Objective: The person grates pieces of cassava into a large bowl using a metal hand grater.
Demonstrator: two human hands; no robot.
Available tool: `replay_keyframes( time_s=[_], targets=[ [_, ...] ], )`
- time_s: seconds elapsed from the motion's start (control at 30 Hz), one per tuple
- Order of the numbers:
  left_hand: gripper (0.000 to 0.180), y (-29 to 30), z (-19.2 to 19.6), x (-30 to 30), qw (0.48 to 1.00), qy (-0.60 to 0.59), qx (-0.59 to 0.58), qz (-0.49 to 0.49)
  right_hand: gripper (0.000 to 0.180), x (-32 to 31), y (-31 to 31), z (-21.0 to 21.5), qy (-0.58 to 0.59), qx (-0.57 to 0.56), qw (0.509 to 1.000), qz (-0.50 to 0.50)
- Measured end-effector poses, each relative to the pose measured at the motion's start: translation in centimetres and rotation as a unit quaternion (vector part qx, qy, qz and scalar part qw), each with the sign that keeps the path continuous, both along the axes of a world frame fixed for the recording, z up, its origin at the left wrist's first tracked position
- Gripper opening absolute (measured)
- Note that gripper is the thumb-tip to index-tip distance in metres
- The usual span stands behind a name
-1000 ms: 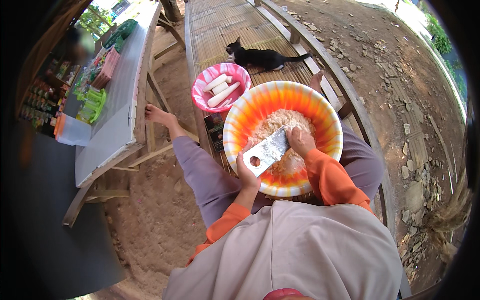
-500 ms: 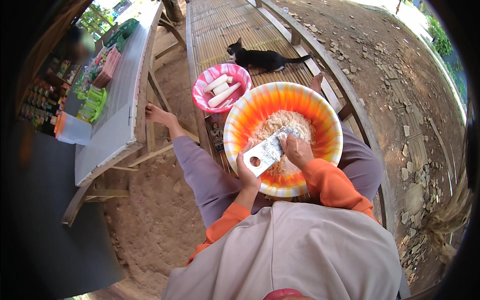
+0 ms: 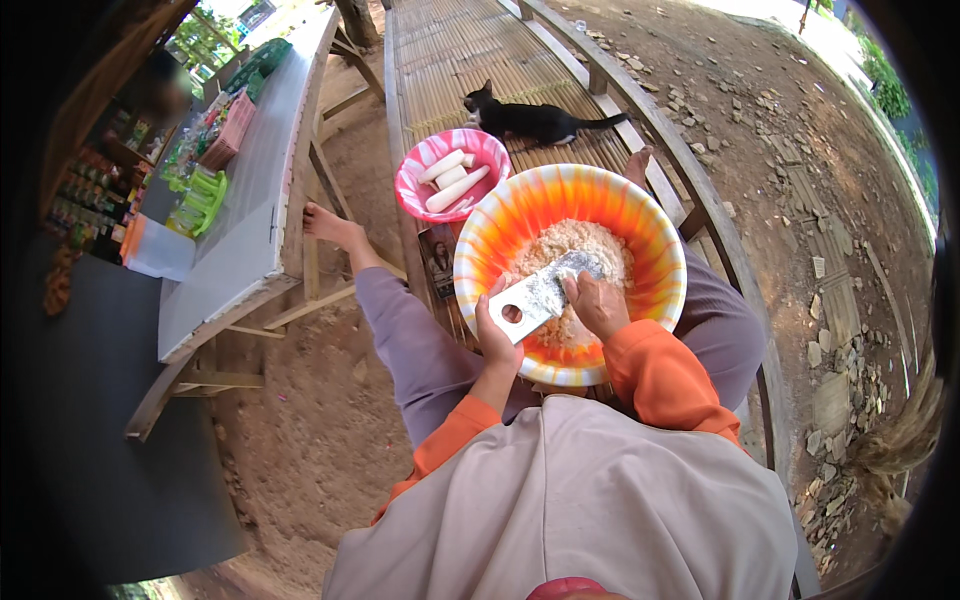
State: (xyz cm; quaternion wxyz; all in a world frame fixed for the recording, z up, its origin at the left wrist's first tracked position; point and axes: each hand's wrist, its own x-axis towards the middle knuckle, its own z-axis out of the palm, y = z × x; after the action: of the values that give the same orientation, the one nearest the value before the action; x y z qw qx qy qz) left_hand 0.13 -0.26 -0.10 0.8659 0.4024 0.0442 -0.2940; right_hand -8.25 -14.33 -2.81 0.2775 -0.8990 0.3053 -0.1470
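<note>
My left hand (image 3: pixel 495 338) is closed round the lower end of a flat metal grater (image 3: pixel 532 302) with a round hole in its handle. The grater slants up to the right over a big orange, yellow and white basin (image 3: pixel 478 235) between my legs. Fingers bent, my right hand (image 3: pixel 601 306) presses a small whitish piece of root, mostly hidden by the fingers, onto the grater's face. Pale grated shreds (image 3: pixel 585 240) are heaped in the basin under and beyond the grater. Just past the basin, a pink and white bowl (image 3: pixel 407 180) holds several peeled white roots (image 3: pixel 455 190).
A black and white cat (image 3: pixel 540 122) is on the bamboo-slat bench (image 3: pixel 450 50) beyond the bowls. A wooden rail (image 3: pixel 735 250) runs along the right. To the left stands a table (image 3: pixel 235 285) with a pink basket (image 3: pixel 228 130), a green rack (image 3: pixel 200 203) and a plastic container (image 3: pixel 160 250).
My right hand has shifted slightly down the grater. The left hand still holds the grater's handle end. The whole view has moved a little.
</note>
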Motion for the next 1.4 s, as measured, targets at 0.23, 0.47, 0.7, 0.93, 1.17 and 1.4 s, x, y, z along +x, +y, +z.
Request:
replay_keyframes(
  time_s=[0.23, 0.47, 0.7, 0.93, 1.17, 1.4],
  targets=[
    [0.053, -0.2, -0.4, 0.3, 1.000, 0.004, 0.012, 0.003, 0.040, -0.3, -0.5, -0.8, -0.007, -0.007, 1.000, -0.011],
    [0.053, -0.1, -0.1, 0.1, 1.000, 0.003, 0.004, -0.001, 0.038, -0.6, -0.9, -0.7, 0.031, 0.056, 0.997, -0.031],
    [0.059, 0.2, -0.4, 0.1, 1.000, -0.003, -0.016, -0.009, 0.032, -0.9, -1.6, -1.6, -0.009, -0.013, 1.000, 0.000],
    [0.074, 0.5, 1.1, -0.3, 0.997, 0.014, -0.071, -0.029, 0.031, -1.0, -1.8, -0.3, 0.034, 0.020, 0.999, 0.007],
    [0.064, 0.0, 0.6, -0.1, 0.999, 0.024, 0.003, 0.043, 0.030, 0.1, 1.3, 3.2, 0.064, 0.013, 0.997, 0.040],
    [0.051, -0.1, 0.1, -0.4, 0.997, -0.008, 0.051, 0.050, 0.026, 0.7, -1.8, -1.3, -0.034, -0.119, 0.992, -0.003]
  ],
)
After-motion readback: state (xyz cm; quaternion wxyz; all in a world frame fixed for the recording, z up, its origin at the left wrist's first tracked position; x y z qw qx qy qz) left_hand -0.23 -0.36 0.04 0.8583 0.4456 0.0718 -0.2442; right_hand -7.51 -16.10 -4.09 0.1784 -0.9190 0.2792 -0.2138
